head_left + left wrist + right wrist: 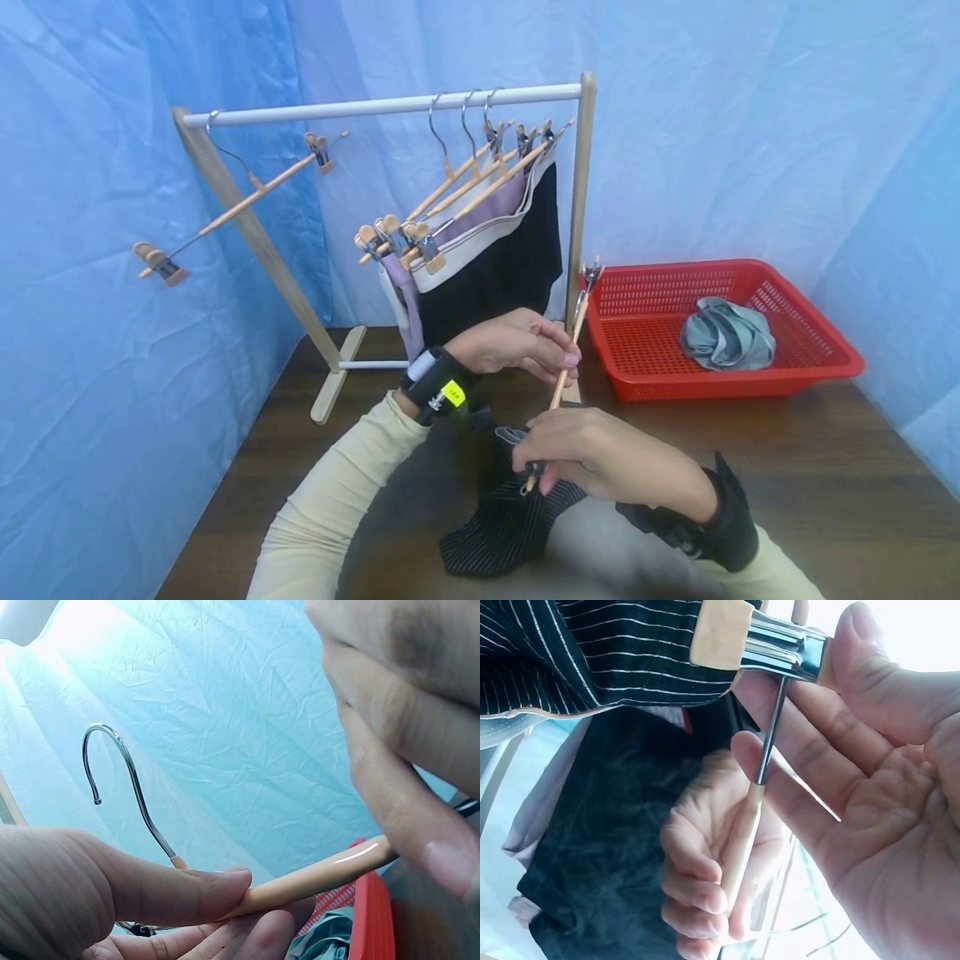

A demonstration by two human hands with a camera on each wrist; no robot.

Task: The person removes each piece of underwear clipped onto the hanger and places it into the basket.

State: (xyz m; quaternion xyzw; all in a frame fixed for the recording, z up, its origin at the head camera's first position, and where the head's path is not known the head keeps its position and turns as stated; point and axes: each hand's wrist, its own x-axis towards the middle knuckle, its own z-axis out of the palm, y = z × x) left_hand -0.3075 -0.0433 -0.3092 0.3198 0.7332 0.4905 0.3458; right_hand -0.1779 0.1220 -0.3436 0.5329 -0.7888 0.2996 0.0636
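Note:
My left hand [517, 343] pinches the wooden bar of a clip hanger [322, 881] between thumb and fingers, near the base of its metal hook [129, 761]. At the hanger's near end my right hand [600, 450] grips a clip [784, 646], with the thumb on its lever. This clip's wooden pad lies over the edge of a black garment with thin white stripes [510, 525], which hangs down toward the table. The far clip [592, 271] carries no cloth. Part of the near clip is hidden by my right hand in the head view.
Behind my hands stands a rack [382, 106] with several clip hangers. Black shorts [495, 271] and lilac cloth [401, 287] hang at its right side; one bare hanger [258, 192] hangs left. A red basket [720, 388] at right holds grey-green cloth [727, 333].

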